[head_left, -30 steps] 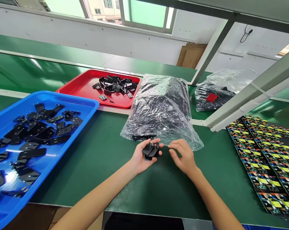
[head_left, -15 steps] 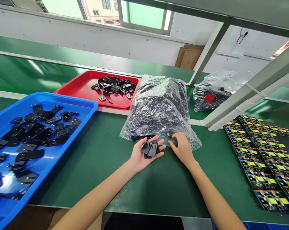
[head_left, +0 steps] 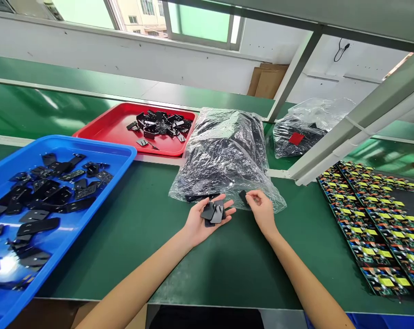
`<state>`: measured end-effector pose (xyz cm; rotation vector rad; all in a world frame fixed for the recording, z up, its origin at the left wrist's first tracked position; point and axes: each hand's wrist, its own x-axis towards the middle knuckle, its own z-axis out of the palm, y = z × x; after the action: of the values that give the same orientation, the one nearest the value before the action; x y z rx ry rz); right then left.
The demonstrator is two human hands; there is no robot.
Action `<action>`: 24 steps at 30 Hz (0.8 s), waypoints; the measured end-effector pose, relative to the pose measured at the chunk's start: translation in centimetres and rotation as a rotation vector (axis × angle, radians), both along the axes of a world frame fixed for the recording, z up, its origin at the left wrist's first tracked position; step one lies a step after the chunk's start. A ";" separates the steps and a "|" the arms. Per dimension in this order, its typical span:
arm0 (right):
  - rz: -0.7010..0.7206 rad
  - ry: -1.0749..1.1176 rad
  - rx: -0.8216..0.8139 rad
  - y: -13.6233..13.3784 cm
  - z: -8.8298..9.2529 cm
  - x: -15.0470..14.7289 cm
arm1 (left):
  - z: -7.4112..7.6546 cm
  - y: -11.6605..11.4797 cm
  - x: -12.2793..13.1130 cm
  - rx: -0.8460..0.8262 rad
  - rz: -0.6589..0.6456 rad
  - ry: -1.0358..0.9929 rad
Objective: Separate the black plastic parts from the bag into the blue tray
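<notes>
My left hand (head_left: 196, 220) lies palm up with its fingers spread, and several flat black plastic pieces (head_left: 213, 213) with slots rest stacked on it. To its right, my right hand (head_left: 262, 211) is closed, thumb and fingers pinching one small black plastic piece (head_left: 243, 197). That piece is at the near edge of a large clear plastic bag (head_left: 227, 151) packed with black parts. The fingertips partly cover the piece.
On the left stands a blue tray (head_left: 122, 157) of loose black parts, with a red tray (head_left: 104, 125) of similar parts behind it. Rows of circuit boards (head_left: 368, 228) lie at right. A second bag (head_left: 296, 137) with a red label sits behind a metal post (head_left: 330, 141).
My right hand has drawn a black piece out from the bag's edge, and it now shows between the fingers. My left hand stays nearly in place with its stack. The view has shifted slightly.
</notes>
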<state>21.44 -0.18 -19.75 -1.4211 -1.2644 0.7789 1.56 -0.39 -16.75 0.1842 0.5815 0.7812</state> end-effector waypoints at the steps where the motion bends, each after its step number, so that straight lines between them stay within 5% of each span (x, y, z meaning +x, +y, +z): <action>1: -0.009 0.096 -0.037 -0.1 0.0 -0.3 | 0.0 0.0 0.0 -0.002 -0.006 0.001; 8: 0.079 0.322 -0.126 -1.6 0.3 -2.8 | -0.4 0.2 0.1 -0.011 -0.040 0.015; 24: 0.045 -0.036 0.113 -2.9 0.0 -3.6 | -0.1 0.1 0.0 0.008 -0.072 -0.058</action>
<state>17.88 -3.10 -19.78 -1.3245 -1.3510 0.7042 1.52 -0.28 -16.84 0.1882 0.5142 0.7164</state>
